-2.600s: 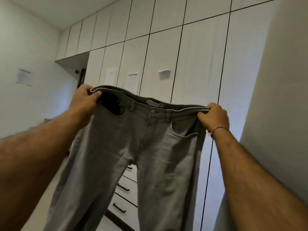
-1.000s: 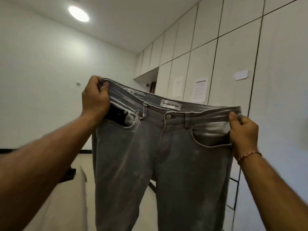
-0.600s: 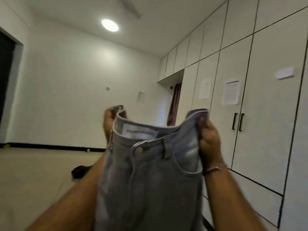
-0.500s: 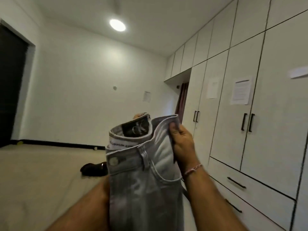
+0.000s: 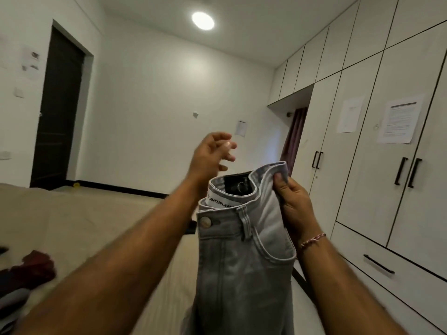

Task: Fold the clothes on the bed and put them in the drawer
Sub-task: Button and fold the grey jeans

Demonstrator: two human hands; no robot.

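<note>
Grey jeans [image 5: 244, 252] hang in the air in front of me, folded lengthwise in half with the waistband on top and the legs running out of the bottom of the view. My right hand [image 5: 294, 204] grips the doubled waistband at its right side. My left hand [image 5: 210, 153] is raised above and behind the waistband, fingers spread and loose, holding nothing. The beige bed [image 5: 79, 226] lies below and to the left. White drawers [image 5: 387, 267] with black handles sit low in the wardrobe at the right.
More clothes, dark red [image 5: 36, 264] and grey [image 5: 13, 298], lie on the bed at the lower left. A white wardrobe wall [image 5: 377, 153] with taped papers runs along the right. A dark door [image 5: 60, 110] stands in the far left wall.
The jeans went from spread wide between both hands to folded in half at the waist. My left hand has let go and lifted away. The view swung left toward the bed.
</note>
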